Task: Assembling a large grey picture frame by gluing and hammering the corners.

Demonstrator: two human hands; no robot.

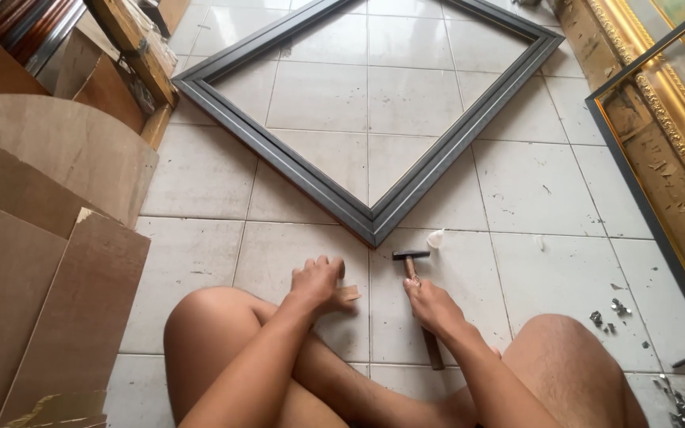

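The person sits cross-legged on the tiled floor [549, 190], knees at the near edge of the view. The right hand [431, 305] is closed around the wooden handle of a small hammer [418, 297], gripping about mid-handle; the handle's butt sticks out toward the person and the dark metal head [411, 255] lies on the tile, pointing away. The hammer looks head-heavy and rigid, with a dry wooden shaft that should not slip; a hold nearer the butt would likely give more swing, the present one more control.

The left hand [316, 284] is curled shut over a small pale wooden piece [349, 294], part of which shows at the fingers, just left of the hammer. It seems light, stiff and easy to pinch.

Just beyond both hands lies the near corner of a large dark grey picture frame [374, 226], flat on the floor and turned like a diamond. It is probably stiff along its rails but weaker at the mitred corners, so best lifted by two opposite rails. A small whitish scrap [435, 238] lies beside that corner.

Brown boards [49, 261] are stacked at the left, an ornate gilt frame [675, 103] leans at the far right, and bits of debris [608, 313] scatter near the right knee.
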